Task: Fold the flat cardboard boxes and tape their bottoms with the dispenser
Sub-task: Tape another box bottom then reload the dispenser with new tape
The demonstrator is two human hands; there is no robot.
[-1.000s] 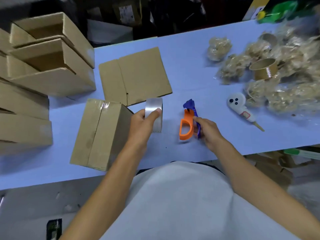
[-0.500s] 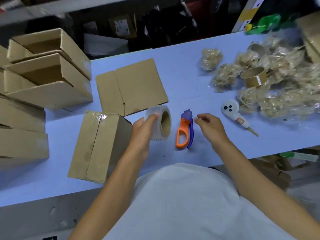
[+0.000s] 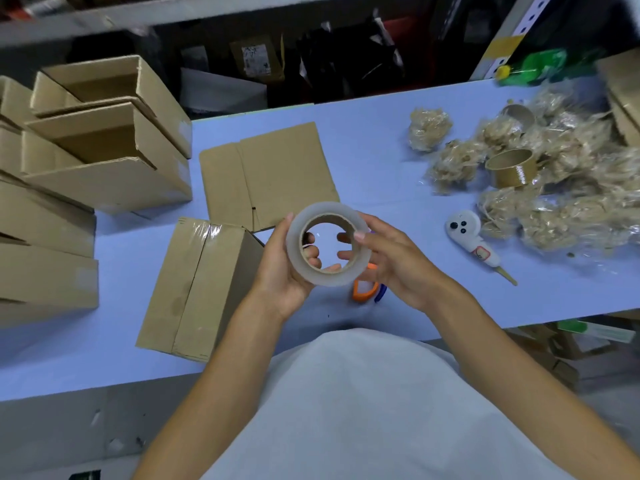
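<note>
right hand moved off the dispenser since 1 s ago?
Yes. The right hand left the orange dispenser on the table and now grips the tape roll.

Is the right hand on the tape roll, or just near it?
Touching. The head view shows the right hand with its thumb on the tape roll's rim and fingers behind it.

Count: one tape roll (image 3: 325, 244), one dispenser (image 3: 367, 291), one flat box (image 3: 273, 174), one taped box (image 3: 197, 289), two empty cores (image 3: 512, 168).
</note>
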